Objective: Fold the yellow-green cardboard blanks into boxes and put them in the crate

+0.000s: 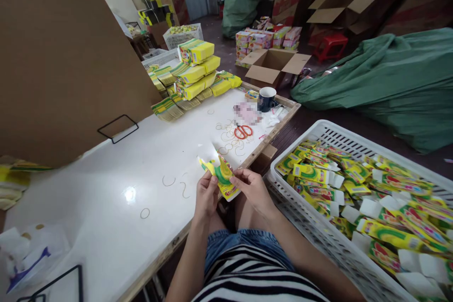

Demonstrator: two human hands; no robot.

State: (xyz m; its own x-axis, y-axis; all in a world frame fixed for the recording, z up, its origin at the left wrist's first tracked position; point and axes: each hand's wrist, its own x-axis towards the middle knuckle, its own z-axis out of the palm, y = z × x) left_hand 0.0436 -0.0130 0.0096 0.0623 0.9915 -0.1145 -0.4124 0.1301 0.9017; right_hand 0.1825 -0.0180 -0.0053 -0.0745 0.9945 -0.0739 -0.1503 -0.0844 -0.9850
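Between my two hands, over the near edge of the white table (116, 207), is a small yellow and green carton (222, 174), partly folded, with white flaps sticking up at its far end. My left hand (207, 193) pinches its left side between thumb and fingers. On the right side, my right hand (253, 186) grips the carton's edge with the thumb on its printed face. Just beyond the carton lie loose rubber bands (230, 146) and red-handled scissors (243, 132).
To my right stands a white plastic basket (318, 127) heaped with yellow cartons (311, 174). Stacks of flat yellow cartons (198, 71) stand at the table's far end. A dark mug (267, 101) is near the far right corner. A brown board (71, 56) rises on the left.
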